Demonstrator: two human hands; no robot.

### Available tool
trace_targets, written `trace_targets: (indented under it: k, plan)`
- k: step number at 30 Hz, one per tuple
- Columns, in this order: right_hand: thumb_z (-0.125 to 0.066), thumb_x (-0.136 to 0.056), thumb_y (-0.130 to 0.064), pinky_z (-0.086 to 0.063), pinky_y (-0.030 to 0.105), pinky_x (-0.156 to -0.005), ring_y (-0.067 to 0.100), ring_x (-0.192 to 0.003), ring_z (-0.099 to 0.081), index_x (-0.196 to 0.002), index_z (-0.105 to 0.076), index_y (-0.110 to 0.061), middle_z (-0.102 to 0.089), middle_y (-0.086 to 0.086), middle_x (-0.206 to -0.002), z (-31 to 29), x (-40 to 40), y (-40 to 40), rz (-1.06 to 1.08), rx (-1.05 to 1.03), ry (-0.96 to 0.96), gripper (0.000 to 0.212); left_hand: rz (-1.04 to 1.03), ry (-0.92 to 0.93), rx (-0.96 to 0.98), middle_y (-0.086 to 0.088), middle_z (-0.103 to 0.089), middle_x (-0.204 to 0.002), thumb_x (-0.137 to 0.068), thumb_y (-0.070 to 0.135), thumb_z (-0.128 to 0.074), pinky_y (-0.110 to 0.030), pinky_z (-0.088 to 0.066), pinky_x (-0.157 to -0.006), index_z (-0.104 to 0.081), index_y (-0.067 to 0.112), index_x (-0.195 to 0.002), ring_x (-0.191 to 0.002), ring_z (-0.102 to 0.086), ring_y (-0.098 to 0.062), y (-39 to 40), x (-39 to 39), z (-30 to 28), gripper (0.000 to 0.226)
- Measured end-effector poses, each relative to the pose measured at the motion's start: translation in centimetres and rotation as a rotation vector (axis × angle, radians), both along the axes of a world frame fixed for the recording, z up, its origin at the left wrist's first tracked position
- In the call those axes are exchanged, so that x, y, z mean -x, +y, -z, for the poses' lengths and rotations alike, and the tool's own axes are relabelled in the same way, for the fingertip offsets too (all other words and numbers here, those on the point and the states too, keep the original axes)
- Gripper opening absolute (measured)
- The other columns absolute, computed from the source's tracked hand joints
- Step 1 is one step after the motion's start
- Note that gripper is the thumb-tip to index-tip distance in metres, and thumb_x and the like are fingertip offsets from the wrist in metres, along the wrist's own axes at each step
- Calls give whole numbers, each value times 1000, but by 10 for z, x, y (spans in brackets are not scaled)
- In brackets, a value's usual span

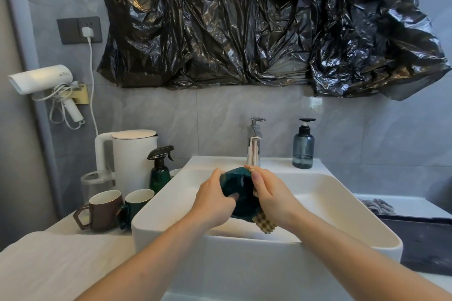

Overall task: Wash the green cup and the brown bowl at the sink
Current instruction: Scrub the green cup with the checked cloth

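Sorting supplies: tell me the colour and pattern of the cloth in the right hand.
Tan cloth with a waffle-like check, seen in the head view.

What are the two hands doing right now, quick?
Left hand: grips the green cup over the sink.
Right hand: holds a yellow cloth against the cup.

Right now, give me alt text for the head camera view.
Over a white rectangular basin, the left hand holds a dark green ceramic cup while the right hand presses a tan waffle-textured cloth against it. Chrome faucet behind.
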State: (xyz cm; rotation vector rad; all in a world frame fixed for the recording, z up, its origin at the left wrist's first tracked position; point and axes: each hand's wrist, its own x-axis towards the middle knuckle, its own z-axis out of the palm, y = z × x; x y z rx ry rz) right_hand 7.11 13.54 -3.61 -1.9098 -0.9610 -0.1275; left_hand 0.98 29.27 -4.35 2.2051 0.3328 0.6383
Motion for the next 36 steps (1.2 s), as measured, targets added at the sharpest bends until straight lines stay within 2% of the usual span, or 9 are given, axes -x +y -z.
trace_targets:
  k: [4, 9, 14, 20, 23, 25, 29, 33, 36]
  plan:
    - [-26, -109, -46, -44, 25, -109, 7, -122, -53, -147, -49, -32, -56, -8, -134, 2, -1, 2, 27, 52, -75, 47, -52, -43, -83, 13, -66, -107, -86, 18, -81, -42, -62, -91, -53, 39, -110, -102, -64, -19, 2, 4, 0, 43]
    - [-29, -109, -45, -40, 8, -95, 1, -129, -46, -155, -37, -38, -45, -21, -143, 3, 2, 0, -16, 104, -207, 47, -112, -33, -123, 7, -67, -101, -86, 16, -79, -43, -61, -86, -52, 34, -105, -97, -64, -22, 1, 5, -3, 38]
    - [-36, -110, -35, -26, 15, -115, -8, -140, -34, -153, -46, -33, -42, -24, -152, 2, 5, 4, -54, 83, -396, 44, -87, -9, -164, 5, -67, -102, -88, 21, -74, -40, -57, -80, -53, 30, -110, -95, -64, -24, -3, 6, -4, 32]
    - [-29, -110, -46, -41, 22, -107, 10, -138, -44, -159, -27, -42, -43, -14, -152, 4, -1, 2, -193, -96, 225, 49, -151, -64, -80, 4, -64, -109, -90, 18, -76, -39, -58, -85, -50, 26, -114, -101, -61, -23, -1, 6, -7, 37]
    - [-31, -110, -46, -39, 29, -116, 3, -139, -42, -160, -25, -40, -41, -16, -155, 4, 3, 0, -146, -68, 104, 51, -114, -43, -71, 4, -64, -110, -90, 19, -76, -41, -60, -88, -49, 27, -114, -101, -62, -22, -2, 6, -6, 38]
    - [-33, -110, -42, -43, 18, -107, -9, -134, -40, -159, -28, -41, -39, -21, -152, 1, 6, -1, -118, -37, -45, 49, -88, -44, -76, 4, -65, -105, -88, 19, -75, -41, -60, -84, -49, 27, -110, -98, -63, -22, -2, 6, -5, 35]
    - [-35, -111, -35, -26, 16, -116, -8, -139, -34, -156, -40, -34, -42, -24, -151, -1, 9, -1, -79, 7, -266, 45, -57, -23, -137, 5, -66, -96, -88, 21, -73, -45, -58, -80, -49, 26, -105, -90, -64, -22, -4, 6, -4, 30]
    - [-35, -107, -45, -34, 27, -115, -1, -132, -47, -153, -43, -41, -50, -17, -146, 3, 3, 1, -159, -115, -45, 47, -62, -18, -107, 7, -65, -98, -86, 17, -75, -46, -59, -84, -51, 27, -106, -93, -63, -20, -2, 4, -4, 33]
    - [-39, -96, -42, -49, 34, -95, 30, -95, -58, -147, -46, -48, -59, 22, -112, 2, -1, 4, -249, -265, 248, 52, -66, -18, -65, 6, -65, -104, -88, 18, -77, -46, -60, -89, -51, 27, -110, -98, -62, -21, -1, 4, -4, 36]
